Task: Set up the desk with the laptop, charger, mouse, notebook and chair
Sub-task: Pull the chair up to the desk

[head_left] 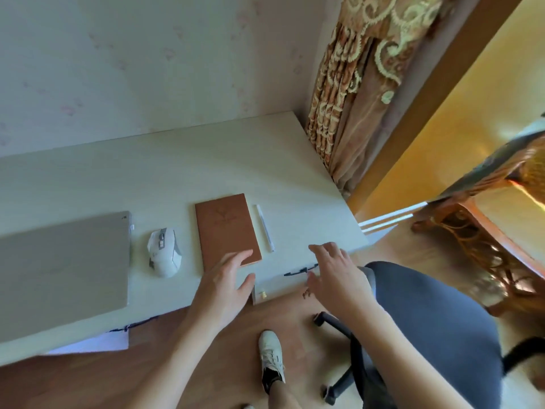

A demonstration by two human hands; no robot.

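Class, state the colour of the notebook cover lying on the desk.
Brown, a plain tan-brown cover on the notebook, seen best in the head view.

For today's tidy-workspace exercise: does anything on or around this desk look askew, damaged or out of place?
Nothing looks damaged or spilled. The closed laptop, mouse, brown notebook and pen lie in a neat row on the desk. Only the chair stands apart, off to the right rather than tucked under.

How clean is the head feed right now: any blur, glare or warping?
Head view: desk edges bow from wide-angle distortion; wicker furniture at right is motion-smeared; the floor beyond glows yellow, overexposed; notebook and mouse read sharp, evenly lit.
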